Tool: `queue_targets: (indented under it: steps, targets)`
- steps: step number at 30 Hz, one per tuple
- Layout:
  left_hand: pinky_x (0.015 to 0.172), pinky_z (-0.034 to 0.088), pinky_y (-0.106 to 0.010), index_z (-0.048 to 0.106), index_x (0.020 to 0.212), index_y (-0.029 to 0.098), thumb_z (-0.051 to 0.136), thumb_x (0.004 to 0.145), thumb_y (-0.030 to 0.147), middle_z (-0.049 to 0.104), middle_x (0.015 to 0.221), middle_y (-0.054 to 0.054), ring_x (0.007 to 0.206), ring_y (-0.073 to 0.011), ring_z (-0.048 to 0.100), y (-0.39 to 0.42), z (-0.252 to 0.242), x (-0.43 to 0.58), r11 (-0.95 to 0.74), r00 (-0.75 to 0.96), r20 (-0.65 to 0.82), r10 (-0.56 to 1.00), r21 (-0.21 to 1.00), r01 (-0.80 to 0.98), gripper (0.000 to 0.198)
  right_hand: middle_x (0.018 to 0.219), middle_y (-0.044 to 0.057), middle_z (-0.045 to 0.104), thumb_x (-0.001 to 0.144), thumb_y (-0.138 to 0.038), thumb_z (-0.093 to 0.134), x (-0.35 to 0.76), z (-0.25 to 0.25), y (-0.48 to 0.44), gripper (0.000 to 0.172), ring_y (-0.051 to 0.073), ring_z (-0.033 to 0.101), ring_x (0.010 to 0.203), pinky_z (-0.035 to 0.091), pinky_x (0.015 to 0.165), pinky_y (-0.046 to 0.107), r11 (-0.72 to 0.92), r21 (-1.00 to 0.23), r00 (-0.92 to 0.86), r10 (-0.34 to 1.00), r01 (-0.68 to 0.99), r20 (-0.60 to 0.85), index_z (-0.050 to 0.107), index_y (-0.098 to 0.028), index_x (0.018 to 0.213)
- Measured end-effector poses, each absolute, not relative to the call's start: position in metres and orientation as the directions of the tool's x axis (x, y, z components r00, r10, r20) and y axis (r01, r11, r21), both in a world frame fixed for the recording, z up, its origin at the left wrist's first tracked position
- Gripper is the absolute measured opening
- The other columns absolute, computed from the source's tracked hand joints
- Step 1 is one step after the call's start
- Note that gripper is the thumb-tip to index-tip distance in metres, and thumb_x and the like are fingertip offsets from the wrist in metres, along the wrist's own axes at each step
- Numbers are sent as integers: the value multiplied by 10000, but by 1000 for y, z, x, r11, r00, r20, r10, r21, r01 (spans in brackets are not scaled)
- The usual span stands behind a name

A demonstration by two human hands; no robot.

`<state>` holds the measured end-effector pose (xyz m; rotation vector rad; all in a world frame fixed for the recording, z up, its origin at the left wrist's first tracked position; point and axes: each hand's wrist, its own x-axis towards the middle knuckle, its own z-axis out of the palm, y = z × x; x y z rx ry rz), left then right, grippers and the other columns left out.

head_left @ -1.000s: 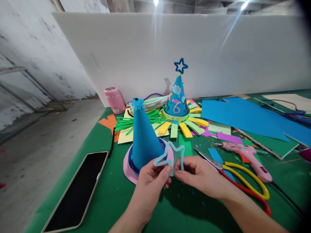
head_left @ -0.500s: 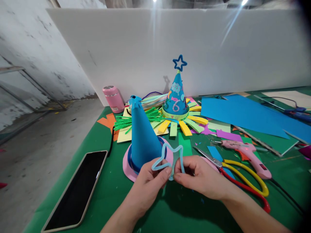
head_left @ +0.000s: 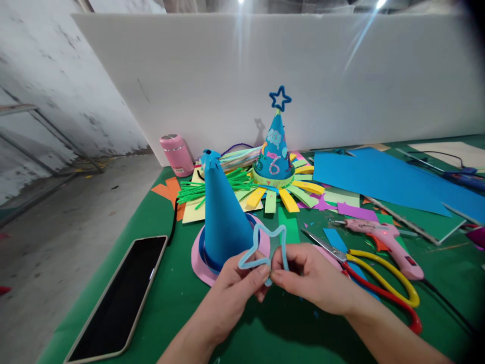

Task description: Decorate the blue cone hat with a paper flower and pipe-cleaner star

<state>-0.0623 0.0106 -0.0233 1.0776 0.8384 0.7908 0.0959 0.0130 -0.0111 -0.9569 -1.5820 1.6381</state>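
Between my hands is a light blue pipe cleaner point(head_left: 260, 231) bent into a star outline. My left hand point(head_left: 239, 283) pinches its lower part between thumb and fingers. My right hand point(head_left: 312, 275) grips it close by on the right, the thumb tips nearly meeting. Just behind my left hand stands a plain blue paper cone hat point(head_left: 225, 217) on a pink brim point(head_left: 197, 258). Farther back is a decorated blue party hat point(head_left: 276, 146) with a number 6 and a dark blue star point(head_left: 280, 98) on its tip.
A phone point(head_left: 119, 298) lies at the left. Scissors point(head_left: 373, 278) and a pink glue gun point(head_left: 386, 237) lie right of my hands. Green pipe cleaners point(head_left: 193, 192), a pink bottle point(head_left: 177, 154) and blue sheets point(head_left: 371, 177) are farther back, before a white board point(head_left: 212, 76).
Both thumbs have drawn closer together at the star's lower end. The star has shifted very slightly down and right. Everything around stays in place.
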Motion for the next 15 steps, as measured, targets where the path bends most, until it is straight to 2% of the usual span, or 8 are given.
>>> queue_targets:
  steps: [3, 9, 15]
  targets:
    - [520, 311, -219, 505, 621, 159, 514, 773, 254, 433, 568, 25, 538, -89, 392, 10, -26, -62, 298, 454, -188, 871, 937, -184, 180, 634, -1, 615, 777, -141, 476, 94, -12, 13, 115, 153, 575, 683, 412, 609, 246, -72, -997, -519, 853, -12, -55, 513, -176, 673]
    - [514, 318, -217, 517, 627, 154, 533, 759, 257, 449, 585, 26, 528, -81, 398, 11, -26, -59, 336, 429, -217, 877, 915, -224, 168, 687, 22, 638, 790, -224, 508, 92, -17, 12, 100, 160, 595, 678, 446, 692, 301, -90, -994, -522, 852, -66, -42, 543, -172, 712]
    - [486, 339, -221, 555, 680, 167, 600, 691, 304, 455, 514, 40, 482, -90, 398, 11, -30, -54, 347, 268, -266, 926, 878, -329, 145, 617, 3, 588, 787, -335, 519, 89, -24, 15, 203, 153, 564, 626, 444, 620, 278, -52, -998, -397, 917, -27, -37, 536, -164, 678]
